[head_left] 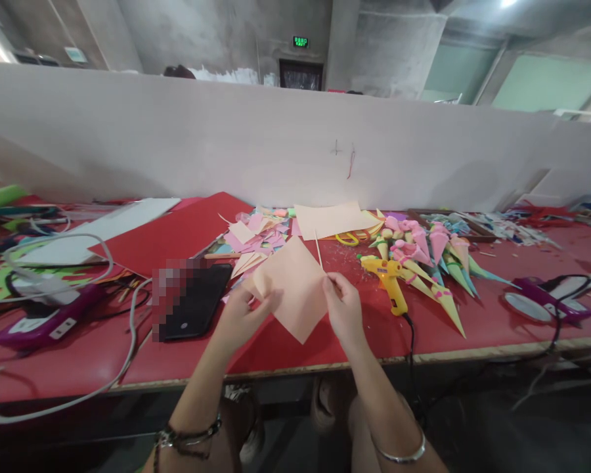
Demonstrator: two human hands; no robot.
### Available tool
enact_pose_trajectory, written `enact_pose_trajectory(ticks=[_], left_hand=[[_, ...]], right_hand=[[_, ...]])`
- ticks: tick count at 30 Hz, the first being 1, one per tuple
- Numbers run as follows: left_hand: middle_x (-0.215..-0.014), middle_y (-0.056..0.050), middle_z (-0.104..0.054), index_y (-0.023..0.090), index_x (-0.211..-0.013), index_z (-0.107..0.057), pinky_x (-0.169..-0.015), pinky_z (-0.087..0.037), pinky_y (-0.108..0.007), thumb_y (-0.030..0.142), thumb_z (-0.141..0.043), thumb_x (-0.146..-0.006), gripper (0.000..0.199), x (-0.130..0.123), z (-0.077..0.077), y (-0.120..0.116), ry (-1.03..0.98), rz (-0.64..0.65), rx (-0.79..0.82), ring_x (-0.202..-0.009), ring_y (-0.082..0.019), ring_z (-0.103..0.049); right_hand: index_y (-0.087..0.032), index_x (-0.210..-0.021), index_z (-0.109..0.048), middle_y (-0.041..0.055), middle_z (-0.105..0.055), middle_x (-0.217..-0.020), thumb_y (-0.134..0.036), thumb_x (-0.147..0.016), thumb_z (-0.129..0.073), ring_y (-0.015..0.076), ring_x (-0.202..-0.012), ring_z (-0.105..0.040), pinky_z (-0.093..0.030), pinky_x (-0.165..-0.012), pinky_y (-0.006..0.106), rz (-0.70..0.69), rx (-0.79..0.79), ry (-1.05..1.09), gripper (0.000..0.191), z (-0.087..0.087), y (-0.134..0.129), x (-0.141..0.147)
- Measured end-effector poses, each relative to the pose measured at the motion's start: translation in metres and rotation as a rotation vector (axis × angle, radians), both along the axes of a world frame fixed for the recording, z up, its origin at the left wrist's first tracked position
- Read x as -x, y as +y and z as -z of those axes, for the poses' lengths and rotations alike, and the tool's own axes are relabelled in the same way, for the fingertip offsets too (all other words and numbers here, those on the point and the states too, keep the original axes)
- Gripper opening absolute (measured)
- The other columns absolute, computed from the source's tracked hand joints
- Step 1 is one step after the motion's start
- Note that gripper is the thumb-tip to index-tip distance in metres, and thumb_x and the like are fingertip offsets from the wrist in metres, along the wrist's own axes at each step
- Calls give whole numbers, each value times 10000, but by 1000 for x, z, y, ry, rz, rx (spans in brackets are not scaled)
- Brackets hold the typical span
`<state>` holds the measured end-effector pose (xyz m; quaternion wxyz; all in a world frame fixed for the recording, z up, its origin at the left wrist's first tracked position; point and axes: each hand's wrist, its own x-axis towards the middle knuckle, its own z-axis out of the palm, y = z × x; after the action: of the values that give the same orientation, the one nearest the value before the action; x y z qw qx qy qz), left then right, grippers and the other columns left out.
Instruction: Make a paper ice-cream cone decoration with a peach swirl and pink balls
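Paper (300, 292): we curl it gently, creasing nothing.
Left hand (241, 316): fingers nearly closed on paper's curled corner.
Right hand (345, 307): fingers pinched round stick (318, 251).

Square paper sheet (300, 292) plain pale peach; thin stick (318, 251) cream. Tabletop (285, 358) red. Glue gun (389, 282) bright yellow, cord (412, 341) black. Paper cones (450, 309) pastel yellow, pink, green and blue, some yellow ones with pink trim. Paper scraps (263, 233) mostly pink, some cream. Large card (172, 233) solid red. Phone (201, 309) black. Left power strip (39, 328) purple and white. Partition (226, 138) off-white. Exit sign (300, 42) green on black.
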<state>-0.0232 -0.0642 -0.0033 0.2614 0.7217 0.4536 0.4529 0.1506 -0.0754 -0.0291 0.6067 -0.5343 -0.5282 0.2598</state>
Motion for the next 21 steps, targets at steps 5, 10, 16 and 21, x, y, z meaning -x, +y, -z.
enact_pose_trajectory(ticks=[5, 10, 16, 21], left_hand=[[-678, -47, -641, 150, -665, -594, -662, -451, -287, 315, -474, -742, 218, -16, -2, -2, 48, -133, -99, -689, -187, -561], [-627, -24, -618, 161, -617, -575, -618, -447, -266, 370, -437, -757, 287, -22, 3, -6, -16, -15, -78, -630, -165, -544], [-621, -27, -579, 179, -579, -542, -566, -445, -276, 580, -447, -701, 430, -23, -2, -13, -127, 210, -78, -580, -160, -519], [-568, -5, -510, 188, -545, -475, -500, -421, -252, 648, -522, -613, 467, -22, -2, -13, -175, 215, 40, -519, -135, -480]], right_hand=[[-165, -1050, -514, 132, -525, -1049, -244, -779, -475, 254, -1041, -444, -302, -927, 460, 269, -325, -383, 286, -4, -8, 10], [-183, -933, -459, 63, -509, -893, -262, -764, -513, 183, -868, -492, -420, -779, 330, -217, -353, -353, 194, -9, -18, 22], [-182, -866, -447, 12, -450, -819, -318, -743, -544, 138, -750, -470, -416, -689, 273, -464, -270, -224, 207, -11, -22, 22], [-191, -806, -447, -2, -437, -795, -354, -701, -592, 132, -724, -459, -404, -654, 261, -514, -246, -206, 243, -12, -21, 21]])
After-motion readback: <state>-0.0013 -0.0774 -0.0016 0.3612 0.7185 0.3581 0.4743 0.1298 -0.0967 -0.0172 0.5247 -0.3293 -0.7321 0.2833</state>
